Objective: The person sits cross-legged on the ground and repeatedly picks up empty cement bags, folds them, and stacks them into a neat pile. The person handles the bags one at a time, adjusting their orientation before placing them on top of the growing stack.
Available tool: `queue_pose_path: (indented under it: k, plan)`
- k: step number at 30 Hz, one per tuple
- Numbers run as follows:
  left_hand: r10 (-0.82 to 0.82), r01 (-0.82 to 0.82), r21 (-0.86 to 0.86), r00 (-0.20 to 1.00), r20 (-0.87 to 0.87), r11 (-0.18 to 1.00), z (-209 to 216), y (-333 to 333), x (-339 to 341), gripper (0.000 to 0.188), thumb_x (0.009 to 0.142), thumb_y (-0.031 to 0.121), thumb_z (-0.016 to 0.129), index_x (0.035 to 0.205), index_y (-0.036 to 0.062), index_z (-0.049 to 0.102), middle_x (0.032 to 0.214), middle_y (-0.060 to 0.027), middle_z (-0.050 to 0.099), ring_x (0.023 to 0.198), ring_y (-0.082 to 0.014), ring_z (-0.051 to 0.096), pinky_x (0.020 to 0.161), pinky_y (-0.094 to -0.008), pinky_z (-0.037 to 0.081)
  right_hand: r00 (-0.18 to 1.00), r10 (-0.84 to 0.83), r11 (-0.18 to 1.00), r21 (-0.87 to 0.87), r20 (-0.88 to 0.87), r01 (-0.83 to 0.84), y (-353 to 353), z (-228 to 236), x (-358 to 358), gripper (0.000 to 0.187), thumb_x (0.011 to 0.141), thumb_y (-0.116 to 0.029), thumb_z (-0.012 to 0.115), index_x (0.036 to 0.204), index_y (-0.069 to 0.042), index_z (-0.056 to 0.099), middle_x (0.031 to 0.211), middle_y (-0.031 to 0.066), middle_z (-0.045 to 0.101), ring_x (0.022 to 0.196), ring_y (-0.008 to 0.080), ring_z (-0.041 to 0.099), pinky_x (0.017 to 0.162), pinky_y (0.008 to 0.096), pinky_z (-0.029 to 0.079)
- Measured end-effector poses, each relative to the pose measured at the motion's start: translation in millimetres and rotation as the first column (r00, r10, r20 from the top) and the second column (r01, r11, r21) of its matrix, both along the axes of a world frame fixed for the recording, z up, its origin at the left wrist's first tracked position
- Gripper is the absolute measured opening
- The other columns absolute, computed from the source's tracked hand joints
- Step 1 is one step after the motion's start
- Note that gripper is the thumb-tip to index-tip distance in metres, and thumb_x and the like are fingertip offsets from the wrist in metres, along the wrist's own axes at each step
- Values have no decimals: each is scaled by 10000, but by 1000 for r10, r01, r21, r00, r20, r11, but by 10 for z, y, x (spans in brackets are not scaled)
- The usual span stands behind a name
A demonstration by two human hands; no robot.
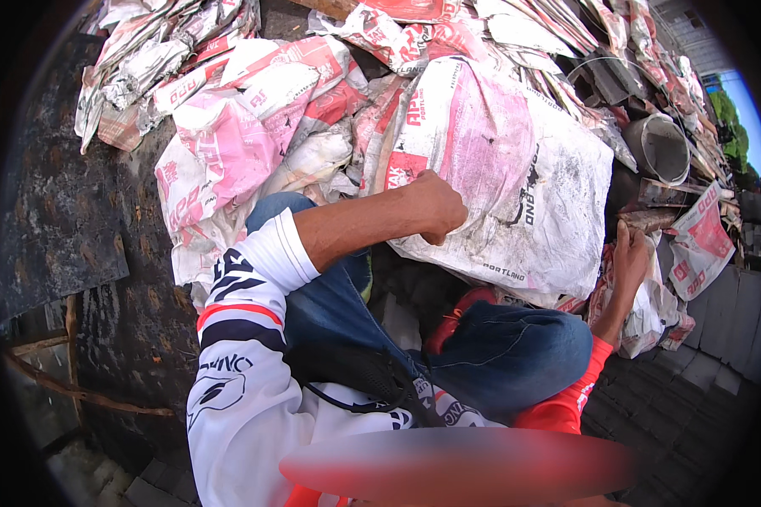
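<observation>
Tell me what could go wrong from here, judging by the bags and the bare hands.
The large white-and-pink bag, grimy and creased, might tear or leave grit on the bare left hand at its left side. The loose bags heaped to its left could slide. The grey round container, among debris just beyond the bare right hand, might shift if the heap is disturbed.

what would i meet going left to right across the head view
Dark sheet, pink-and-white bag, left hand, right hand, red-and-white bag at far right.
</observation>
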State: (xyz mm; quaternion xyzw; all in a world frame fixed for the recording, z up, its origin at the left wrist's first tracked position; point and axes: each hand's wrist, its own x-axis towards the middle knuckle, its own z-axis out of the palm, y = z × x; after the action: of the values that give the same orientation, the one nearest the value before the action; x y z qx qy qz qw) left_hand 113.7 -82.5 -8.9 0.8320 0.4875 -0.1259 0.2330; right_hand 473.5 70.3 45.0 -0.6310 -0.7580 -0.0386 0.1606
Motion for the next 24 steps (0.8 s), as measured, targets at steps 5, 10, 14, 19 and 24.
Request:
queue_pose_path:
  k: [5,10,14,19,24]
  plan:
    - [24,-24,-15,999,-26,1000,136,151,72,244,749,170,700,958,49,737,973,-140,720,922,-316,693,848,-592,459,590,804,595,-77,75,-800,1001,35,-2293,417,939,-395,598,1147,-38,652,1134,179,655,1094,350,615,923,426,478]
    - [16,-24,-97,996,-83,995,-32,182,36,259,813,175,650,1033,61,724,1023,-131,713,971,-318,678,846,-591,463,531,799,600,-318,281,-734,1018,-845,-4469,577,908,-542,569,1366,-193,535,1345,179,516,1306,362,454,1038,558,383]
    - [107,-109,-38,992,-63,993,-226,154,-63,412,881,251,600,1276,136,633,1283,-125,625,1127,-340,606,901,-653,420,651,748,631,-442,129,-638,923,-1554,-5331,622,872,-558,601,1399,-242,502,1530,177,316,1453,351,230,1113,611,250]
    - [252,-240,213,967,-30,947,-185,78,-310,361,845,180,588,1191,93,644,1209,-153,642,1140,-324,593,888,-520,444,708,700,644,-510,92,-571,1060,-2053,-5571,650,871,-526,633,1371,-123,536,1428,197,454,1373,330,385,1090,533,324]
    - [297,-297,-7,954,-29,955,-25,292,-457,292,836,196,635,1087,78,727,1080,-129,715,1003,-320,672,929,-607,416,575,493,594,-231,-653,-771,2087,-1305,-5523,554,927,-478,586,1229,-16,635,1030,177,694,1029,278,626,975,336,420]
